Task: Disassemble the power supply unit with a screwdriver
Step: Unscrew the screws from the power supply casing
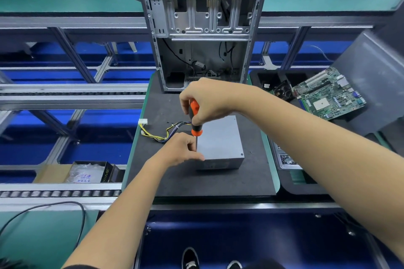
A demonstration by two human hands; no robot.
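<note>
A grey metal power supply unit [220, 142] lies flat on a black mat [196, 179], with its yellow and black cable bundle [166, 132] trailing to the left. My right hand [207, 98] grips the orange and black handle of a screwdriver [195, 122] held upright over the unit's near left corner. My left hand [181, 150] rests against that corner, and its fingers pinch the metal shaft just above the tip. The tip and the screw are hidden behind my left hand.
An open, stripped computer case [200, 35] stands upright at the back of the mat. A green motherboard [330, 94] lies in a black tray to the right. An open cardboard box [87, 172] sits by the roller conveyor on the left.
</note>
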